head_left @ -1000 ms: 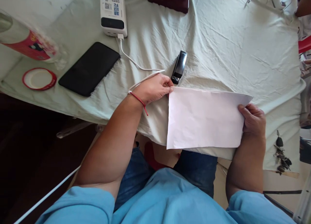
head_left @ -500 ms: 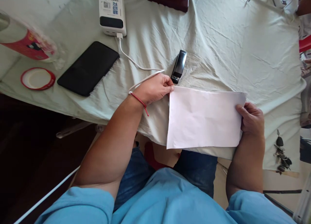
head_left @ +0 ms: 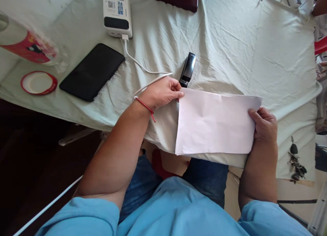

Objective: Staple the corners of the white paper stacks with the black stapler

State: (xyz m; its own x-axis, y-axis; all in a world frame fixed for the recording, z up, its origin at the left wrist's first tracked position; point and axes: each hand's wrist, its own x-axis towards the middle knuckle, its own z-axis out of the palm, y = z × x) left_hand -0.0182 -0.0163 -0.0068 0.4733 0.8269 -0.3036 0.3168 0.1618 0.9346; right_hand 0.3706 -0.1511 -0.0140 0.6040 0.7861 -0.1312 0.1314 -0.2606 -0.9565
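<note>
Likely light, limp and quick to crease, the white sheets (head_left: 216,123) below the black stapler (head_left: 188,67) suit a hold at opposite edges. Close to the stapler, the left hand (head_left: 162,92) pinches their upper left corner; farther right of it, the right hand (head_left: 266,124) pinches their right edge, fingertips hidden beneath.

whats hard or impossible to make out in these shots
All in the head view:
- underside of the white paper: faces away from the camera
- some fingertips of the right hand: behind the paper
- fine print on the white device: too small and blurred
- far end of the dark red box: cut off by the top edge
- number of keys: small, dark, bunched
</note>
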